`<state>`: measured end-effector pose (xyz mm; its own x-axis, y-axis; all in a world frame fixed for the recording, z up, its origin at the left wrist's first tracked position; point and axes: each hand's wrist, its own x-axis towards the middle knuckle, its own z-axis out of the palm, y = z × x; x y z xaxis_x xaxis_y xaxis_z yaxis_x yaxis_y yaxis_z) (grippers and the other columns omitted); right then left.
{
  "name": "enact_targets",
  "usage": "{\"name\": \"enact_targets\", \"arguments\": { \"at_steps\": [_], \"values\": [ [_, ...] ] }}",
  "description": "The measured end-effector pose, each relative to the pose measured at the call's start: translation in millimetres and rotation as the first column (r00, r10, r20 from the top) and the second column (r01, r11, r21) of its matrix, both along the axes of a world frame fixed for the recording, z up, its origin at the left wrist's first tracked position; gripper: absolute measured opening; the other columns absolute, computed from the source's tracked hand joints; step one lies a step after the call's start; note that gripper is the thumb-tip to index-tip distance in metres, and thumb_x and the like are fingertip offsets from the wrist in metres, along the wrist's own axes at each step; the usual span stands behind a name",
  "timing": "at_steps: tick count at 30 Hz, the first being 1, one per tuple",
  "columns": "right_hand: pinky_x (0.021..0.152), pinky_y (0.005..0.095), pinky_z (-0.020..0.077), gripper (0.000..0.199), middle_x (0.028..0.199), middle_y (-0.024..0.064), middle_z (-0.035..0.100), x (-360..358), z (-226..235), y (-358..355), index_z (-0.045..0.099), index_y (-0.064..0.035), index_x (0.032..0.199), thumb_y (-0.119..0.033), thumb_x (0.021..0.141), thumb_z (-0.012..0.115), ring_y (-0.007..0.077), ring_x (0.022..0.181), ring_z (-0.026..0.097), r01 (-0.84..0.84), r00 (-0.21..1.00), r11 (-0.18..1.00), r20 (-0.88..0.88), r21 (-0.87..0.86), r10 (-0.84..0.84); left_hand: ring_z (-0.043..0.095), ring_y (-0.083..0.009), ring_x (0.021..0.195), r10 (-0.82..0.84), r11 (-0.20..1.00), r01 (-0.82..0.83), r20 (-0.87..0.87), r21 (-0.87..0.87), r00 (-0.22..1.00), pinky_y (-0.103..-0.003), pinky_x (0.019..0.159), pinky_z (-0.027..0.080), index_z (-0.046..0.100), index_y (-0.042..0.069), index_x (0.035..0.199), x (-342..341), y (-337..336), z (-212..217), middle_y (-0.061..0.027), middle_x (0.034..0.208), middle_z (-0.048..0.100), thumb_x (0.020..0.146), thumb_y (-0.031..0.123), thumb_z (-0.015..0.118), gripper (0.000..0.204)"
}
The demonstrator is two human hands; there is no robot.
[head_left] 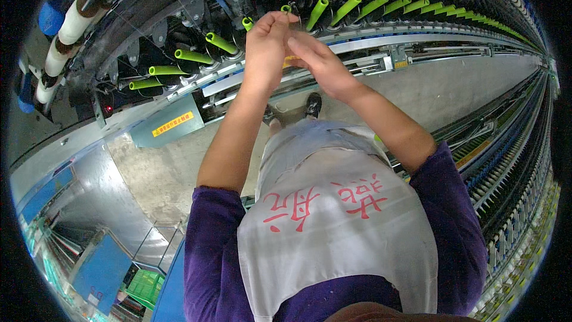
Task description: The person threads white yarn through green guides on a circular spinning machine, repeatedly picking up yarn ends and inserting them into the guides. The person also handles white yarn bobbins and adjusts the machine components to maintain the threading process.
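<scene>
My left hand (268,43) is raised over the row of spindles on a spinning frame, its fingers bent together in a pinch at the tips. Whatever they hold is too small to make out. Close against it, my right hand (322,64) reaches in from the right with fingers drawn together, the tips partly hidden behind the left hand. Just behind the fingertips stands a lime-green tube (286,9), mostly covered. Another green tube (318,13) leans right of the hands, and a third green tube (221,43) stands to the left.
More green tubes run along the frame to the far right. A metal rail (363,45) passes below the hands. White bobbins (72,22) hang at upper left. Another machine (506,173) lines the right side. A green crate (145,287) stands at lower left.
</scene>
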<state>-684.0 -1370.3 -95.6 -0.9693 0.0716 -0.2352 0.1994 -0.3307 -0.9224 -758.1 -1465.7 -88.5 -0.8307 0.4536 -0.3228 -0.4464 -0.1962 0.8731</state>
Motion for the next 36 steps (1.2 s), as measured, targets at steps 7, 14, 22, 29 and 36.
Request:
{"name": "enact_targets", "arguments": {
  "at_steps": [7,14,22,29,36],
  "values": [
    [0.085,0.0275,0.0418,0.043,0.104,0.0037,0.058,28,-15,-2,0.052,-0.0017,0.115,-0.037,0.09,0.051,0.0121,0.095,0.053,-0.133,0.987,0.989,0.102,0.063,0.126,0.041,-0.005,0.057,0.029,0.999,-0.03,-0.021,-0.04,0.999,-0.018,0.052,0.033,0.058,0.005,0.094,47,-16,-6,0.0036,0.068,0.05,0.093,0.019,0.048,0.018],
    [0.075,0.0286,0.0464,0.034,0.095,0.0049,0.06,6,-2,23,0.055,-0.0074,0.11,-0.024,0.081,0.065,0.0152,0.083,0.057,0.137,0.977,0.825,-0.214,0.548,-0.02,0.032,-0.0057,0.054,0.139,0.986,-0.127,-0.107,0.109,0.985,-0.021,0.057,0.035,0.058,0.003,0.096,50,-32,-5,0.004,0.058,0.038,0.093,0.018,0.047,0.019],
    [0.07,0.0393,0.0476,0.026,0.094,0.0067,0.049,-62,12,23,0.051,-0.0103,0.085,-0.003,0.064,0.063,0.0288,0.09,0.052,0.491,0.868,0.074,-0.494,0.868,0.045,0.035,-0.0074,0.056,0.118,0.991,-0.121,0.071,0.051,0.991,-0.025,0.064,0.04,0.057,0.003,0.095,66,-44,-7,0.0028,0.06,0.04,0.093,0.019,0.048,0.019],
    [0.064,0.0371,0.0492,0.01,0.078,0.0045,0.054,-66,15,31,0.055,-0.0101,0.069,-0.013,0.066,0.064,0.0258,0.079,0.056,0.602,0.78,0.017,-0.593,0.798,0.201,0.035,-0.0072,0.057,0.148,0.987,-0.151,0.056,0.057,0.987,-0.025,0.065,0.041,0.058,0.004,0.095,70,-65,-14,0.0029,0.061,0.039,0.093,0.022,0.048,0.021],
    [0.064,0.0368,0.0492,0.021,0.073,0.0065,0.058,-72,37,36,0.059,-0.0072,0.066,-0.025,0.071,0.068,0.0265,0.072,0.058,0.384,0.886,-0.007,-0.366,0.923,0.284,0.037,-0.0072,0.057,0.127,0.991,-0.131,0.097,0.036,0.987,-0.024,0.066,0.04,0.057,0.004,0.095,77,-77,-22,0.0023,0.061,0.041,0.093,0.022,0.048,0.02]
  ]
}}
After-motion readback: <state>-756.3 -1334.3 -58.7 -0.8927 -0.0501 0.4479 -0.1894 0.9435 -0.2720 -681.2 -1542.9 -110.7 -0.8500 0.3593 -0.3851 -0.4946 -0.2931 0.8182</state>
